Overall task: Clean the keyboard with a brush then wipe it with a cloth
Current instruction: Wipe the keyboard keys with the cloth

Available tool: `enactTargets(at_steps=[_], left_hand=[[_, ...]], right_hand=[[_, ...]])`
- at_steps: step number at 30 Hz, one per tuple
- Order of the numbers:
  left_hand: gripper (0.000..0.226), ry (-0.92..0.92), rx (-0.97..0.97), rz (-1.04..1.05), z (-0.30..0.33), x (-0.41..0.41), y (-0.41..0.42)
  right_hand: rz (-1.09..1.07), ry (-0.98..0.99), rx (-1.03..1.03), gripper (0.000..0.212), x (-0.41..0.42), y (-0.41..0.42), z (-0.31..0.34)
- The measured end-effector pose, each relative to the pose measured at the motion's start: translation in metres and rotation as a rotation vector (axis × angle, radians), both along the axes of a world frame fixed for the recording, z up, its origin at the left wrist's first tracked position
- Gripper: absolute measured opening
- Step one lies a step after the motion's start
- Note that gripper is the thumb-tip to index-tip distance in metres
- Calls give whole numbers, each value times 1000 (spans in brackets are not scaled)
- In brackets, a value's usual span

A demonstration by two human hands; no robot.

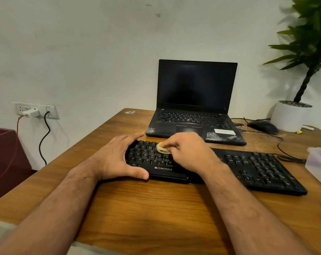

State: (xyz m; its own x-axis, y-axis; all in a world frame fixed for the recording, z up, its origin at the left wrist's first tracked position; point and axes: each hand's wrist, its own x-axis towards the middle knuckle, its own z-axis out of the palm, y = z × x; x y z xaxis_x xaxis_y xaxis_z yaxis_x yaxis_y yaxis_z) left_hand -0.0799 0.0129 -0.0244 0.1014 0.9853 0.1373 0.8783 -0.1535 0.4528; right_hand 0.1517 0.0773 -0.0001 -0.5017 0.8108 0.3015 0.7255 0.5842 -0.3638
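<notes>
Bracing keyboard at its left end: left hand, grip wide, fingers over far edge, thumb on near edge. Keyboard lies on bench, before laptop. Right hand pinches small pale cloth, grip narrow, pressing it onto keys left of centre. Mouse, potted plant far right.

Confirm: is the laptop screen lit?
No, the laptop behind the keyboard stands open, but its screen is plain black with nothing displayed.
</notes>
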Motion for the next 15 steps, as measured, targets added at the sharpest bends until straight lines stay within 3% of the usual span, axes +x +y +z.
enactTargets(at_steps=[3, 8, 12, 15], left_hand=[[131, -3, -10, 7, 1, 1, -1], [133, 0, -22, 11, 5, 4, -4], [132, -2, -19, 14, 5, 2, -3], [133, -5, -21, 12, 4, 1, -1]], right_hand=[[-209, -6, 24, 37, 12, 7, 3], [131, 7, -101, 28, 12, -2, 8], [-24, -106, -49, 38, 11, 13, 15], [-55, -77, 5, 34, 9, 12, 11]])
